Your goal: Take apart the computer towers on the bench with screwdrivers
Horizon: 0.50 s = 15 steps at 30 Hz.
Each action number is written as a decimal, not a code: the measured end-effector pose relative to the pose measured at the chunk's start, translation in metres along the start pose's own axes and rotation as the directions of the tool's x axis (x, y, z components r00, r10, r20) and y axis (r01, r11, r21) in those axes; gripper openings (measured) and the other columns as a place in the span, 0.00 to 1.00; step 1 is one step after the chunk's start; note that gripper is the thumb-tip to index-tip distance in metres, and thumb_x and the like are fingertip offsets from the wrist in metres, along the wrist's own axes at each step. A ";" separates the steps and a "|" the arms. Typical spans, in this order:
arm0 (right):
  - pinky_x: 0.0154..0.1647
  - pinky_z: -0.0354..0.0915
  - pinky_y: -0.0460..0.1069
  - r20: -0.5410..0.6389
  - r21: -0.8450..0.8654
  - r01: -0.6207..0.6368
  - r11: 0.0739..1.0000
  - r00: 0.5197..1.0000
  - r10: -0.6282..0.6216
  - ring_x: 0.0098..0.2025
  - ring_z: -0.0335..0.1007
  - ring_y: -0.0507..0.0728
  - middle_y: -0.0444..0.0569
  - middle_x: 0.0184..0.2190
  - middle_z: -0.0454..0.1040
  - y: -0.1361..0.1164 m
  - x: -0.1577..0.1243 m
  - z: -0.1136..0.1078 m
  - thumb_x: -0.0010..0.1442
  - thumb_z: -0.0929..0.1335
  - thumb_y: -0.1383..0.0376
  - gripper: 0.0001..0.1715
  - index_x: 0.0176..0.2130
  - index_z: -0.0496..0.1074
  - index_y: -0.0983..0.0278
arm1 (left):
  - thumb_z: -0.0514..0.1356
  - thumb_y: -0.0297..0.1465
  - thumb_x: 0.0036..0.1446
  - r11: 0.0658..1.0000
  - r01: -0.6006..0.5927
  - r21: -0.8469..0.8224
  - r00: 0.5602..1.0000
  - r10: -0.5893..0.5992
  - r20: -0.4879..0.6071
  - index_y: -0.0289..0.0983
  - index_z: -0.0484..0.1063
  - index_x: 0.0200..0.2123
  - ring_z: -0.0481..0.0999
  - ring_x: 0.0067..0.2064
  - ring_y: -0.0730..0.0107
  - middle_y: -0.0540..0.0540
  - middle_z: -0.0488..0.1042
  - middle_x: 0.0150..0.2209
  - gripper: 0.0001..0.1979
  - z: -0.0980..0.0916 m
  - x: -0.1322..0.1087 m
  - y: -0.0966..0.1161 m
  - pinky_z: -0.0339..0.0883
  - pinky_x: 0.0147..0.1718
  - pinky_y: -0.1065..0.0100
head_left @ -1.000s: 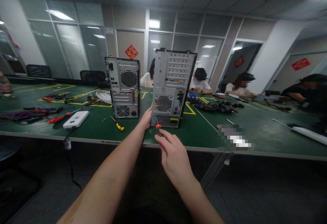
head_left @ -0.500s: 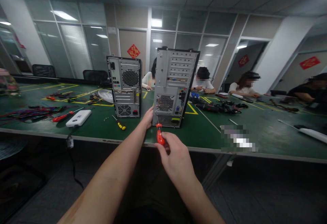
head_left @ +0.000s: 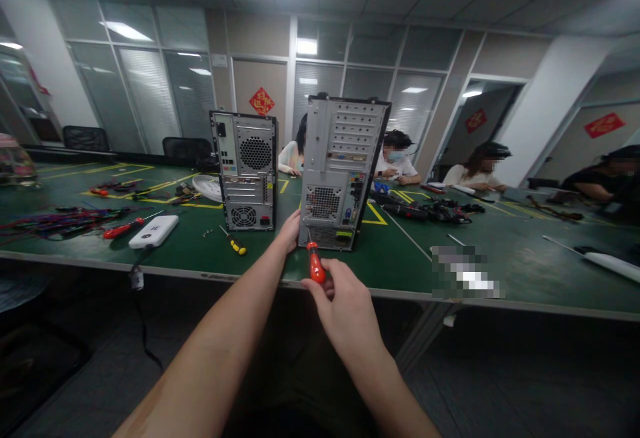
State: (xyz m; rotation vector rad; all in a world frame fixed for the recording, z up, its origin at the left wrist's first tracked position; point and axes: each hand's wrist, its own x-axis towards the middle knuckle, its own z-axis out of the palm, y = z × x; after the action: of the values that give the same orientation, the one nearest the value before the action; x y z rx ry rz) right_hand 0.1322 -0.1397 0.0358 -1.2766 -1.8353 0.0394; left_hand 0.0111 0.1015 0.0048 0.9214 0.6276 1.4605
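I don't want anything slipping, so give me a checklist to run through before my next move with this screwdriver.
1. Right grip on red screwdriver's handle: ok.
2. Left grip at larger case's left edge: ok, though fingertips are hidden.
3. Larger case upright on the table: ok.
4. Screwdriver tip seated in a screw: cannot tell, too small.
5. Smaller case standing apart from the larger one: ok.

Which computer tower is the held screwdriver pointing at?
The taller tower: the red screwdriver in the right hand points at its lower back. The shorter tower stands untouched to its left.
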 end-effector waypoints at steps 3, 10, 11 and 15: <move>0.51 0.76 0.56 0.004 -0.018 0.088 0.996 0.996 -0.088 0.50 0.79 0.63 0.57 0.53 0.79 0.002 0.000 -0.001 0.68 0.71 0.71 0.16 0.55 0.76 0.64 | 0.71 0.34 0.51 1.000 -0.007 -0.001 1.000 0.007 -0.002 0.36 0.82 0.44 0.85 0.41 0.59 0.45 0.85 0.36 0.16 -0.001 0.001 -0.001 0.77 0.46 0.62; 0.60 0.74 0.59 0.031 -0.066 0.156 0.986 0.988 -0.154 0.58 0.76 0.64 0.57 0.60 0.76 0.004 -0.002 -0.001 0.68 0.68 0.74 0.21 0.57 0.77 0.62 | 0.71 0.33 0.52 1.000 -0.017 0.009 1.000 0.017 0.012 0.36 0.82 0.46 0.85 0.40 0.60 0.45 0.86 0.37 0.17 -0.001 0.002 -0.002 0.77 0.45 0.63; 0.57 0.75 0.58 0.019 -0.052 0.130 0.990 0.991 -0.129 0.55 0.78 0.64 0.57 0.59 0.77 0.004 -0.002 0.000 0.67 0.70 0.73 0.20 0.57 0.77 0.63 | 0.70 0.33 0.52 1.000 -0.019 0.010 1.000 0.019 0.009 0.36 0.82 0.45 0.85 0.40 0.61 0.45 0.86 0.37 0.16 -0.001 0.002 -0.002 0.77 0.44 0.63; 0.41 0.77 0.53 -0.010 -0.007 0.041 0.999 0.999 -0.041 0.39 0.80 0.60 0.53 0.44 0.81 0.003 -0.001 0.002 0.64 0.76 0.65 0.18 0.54 0.78 0.64 | 0.69 0.32 0.53 1.000 -0.011 0.006 1.000 0.011 -0.002 0.36 0.82 0.45 0.85 0.39 0.61 0.45 0.86 0.37 0.15 -0.002 0.003 -0.002 0.78 0.44 0.64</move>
State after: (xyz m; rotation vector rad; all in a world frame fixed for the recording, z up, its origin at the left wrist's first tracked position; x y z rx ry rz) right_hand 0.1331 -0.1385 0.0327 -1.2415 -1.8536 0.0045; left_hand 0.0107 0.1046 0.0026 0.9288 0.6295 1.4703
